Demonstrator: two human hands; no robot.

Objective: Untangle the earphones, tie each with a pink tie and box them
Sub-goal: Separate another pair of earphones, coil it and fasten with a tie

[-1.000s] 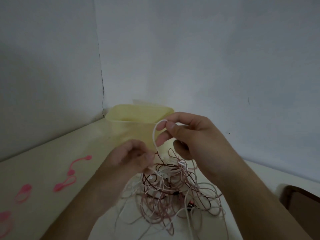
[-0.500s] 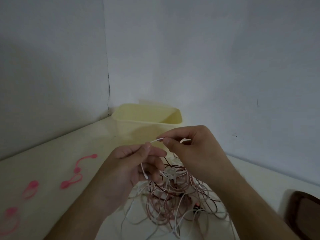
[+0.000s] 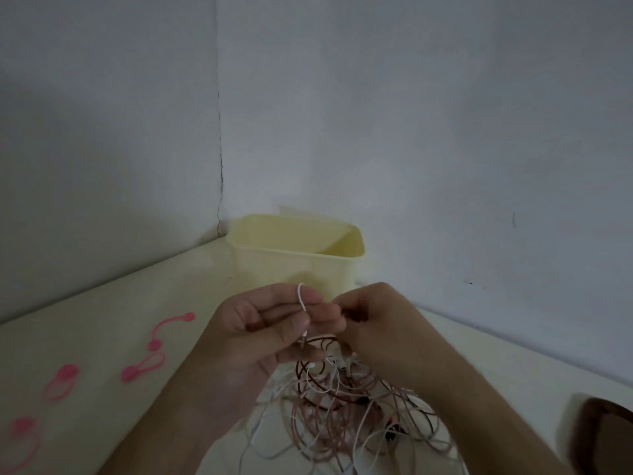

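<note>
Earphones (image 3: 346, 402) lie in a loose tangle of white, pink and dark red cords on the counter (image 3: 144, 303), straight under our hands and in front of the pale yellow box (image 3: 294, 269) that stands in the wall corner. From the head view, set against half a second ago, our hands have come closer together and sit lower against the box; the white cord loop (image 3: 301, 298) that ran between both hands now stands up over the left fingers alone.

The near edge of the tangle is cut off by the bottom of the view, and in the dim light we cannot separate one set from another. A dark brown object (image 3: 603, 437) at the lower right is blurred and partly out of view.

Our left hand (image 3: 270, 327) is turned palm up, thumb and fingers pinching the white cord. Our right hand (image 3: 373, 320) shows its back, fingers curled down into the top of the tangle; what they grip is hidden. Pink ties (image 3: 144, 366) lie spread on the counter to the left, apart from the cords.
</note>
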